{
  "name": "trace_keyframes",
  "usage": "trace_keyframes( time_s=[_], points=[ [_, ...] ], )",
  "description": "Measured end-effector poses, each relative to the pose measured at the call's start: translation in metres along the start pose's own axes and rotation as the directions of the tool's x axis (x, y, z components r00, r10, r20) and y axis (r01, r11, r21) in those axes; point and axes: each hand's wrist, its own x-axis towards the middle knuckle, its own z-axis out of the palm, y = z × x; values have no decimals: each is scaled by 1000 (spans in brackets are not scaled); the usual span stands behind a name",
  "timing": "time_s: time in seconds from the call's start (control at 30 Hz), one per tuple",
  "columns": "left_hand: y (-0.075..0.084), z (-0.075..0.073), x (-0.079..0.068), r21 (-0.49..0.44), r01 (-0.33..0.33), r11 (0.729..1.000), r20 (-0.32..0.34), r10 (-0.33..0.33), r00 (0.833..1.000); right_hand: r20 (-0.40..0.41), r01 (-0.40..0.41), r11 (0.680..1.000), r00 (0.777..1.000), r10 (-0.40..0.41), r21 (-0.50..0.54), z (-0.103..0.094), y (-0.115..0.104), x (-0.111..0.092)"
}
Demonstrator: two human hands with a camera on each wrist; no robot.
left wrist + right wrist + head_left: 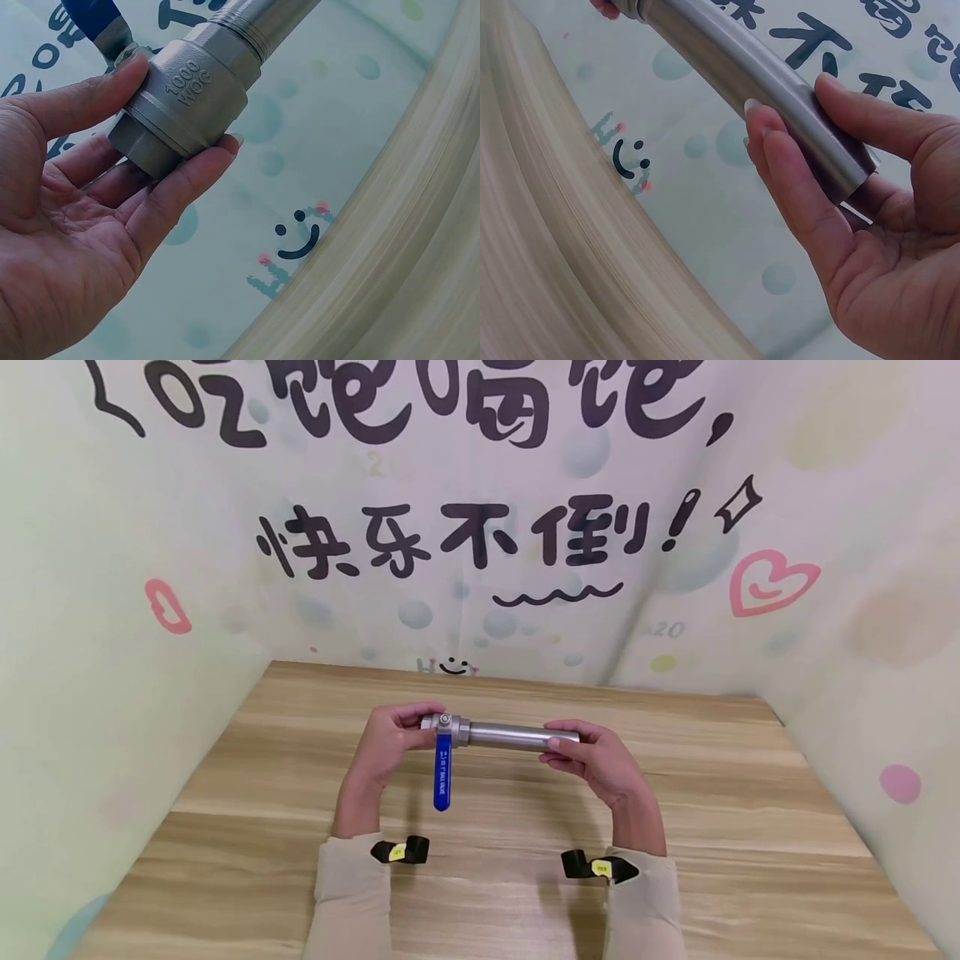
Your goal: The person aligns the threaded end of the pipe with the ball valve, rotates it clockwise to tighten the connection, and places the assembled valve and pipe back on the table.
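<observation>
A steel ball valve [187,97] with a blue lever handle [443,772] is held by my left hand [382,743], thumb on one side and fingers on the other. Its handle hangs toward me in the head view. Joined to the valve's right end is a straight metal pipe [510,737], with some thread showing at the joint in the left wrist view. My right hand [600,760] grips the pipe's far end between thumb and fingers. In the right wrist view the pipe [742,67] slants down into that hand. Both hands hold the assembly above the table.
A wood-grain table [480,877] lies beneath the hands. Light printed fabric [465,635] with dark lettering surrounds it at the back and sides. Black straps with yellow labels sit on both sleeves [352,893].
</observation>
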Motion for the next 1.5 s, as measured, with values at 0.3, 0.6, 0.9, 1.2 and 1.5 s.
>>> trace_keyframes(
  time_s=[0.3, 0.6, 0.9, 1.2, 1.5],
  points=[
    [0, 0, -1, 4, -2, 1000, -2, 2, 1000, -5, -14, 1000, 1000, 14, -2, -1, 1, 1],
    [1, 1, -1, 17, -9, 1000, 2, 9, 1000, -14, -14, 1000, 1000, 14, -2, -2, 1, 2],
    [1, 0, -1, 19, -16, 1000, 5, 16, 1000, -40, -22, 1000, 999, 23, 12, 0, 0, 1],
    [0, 0, -1, 21, -18, 1000, -6, 18, 1000, -25, -1, 999, 1000, 2, 47, -1, 0, 1],
    [-1, -1, -1, 27, -14, 1000, -14, 14, 1000, 0, 35, 996, 999, -35, 84, 0, -1, 0]
  ],
)
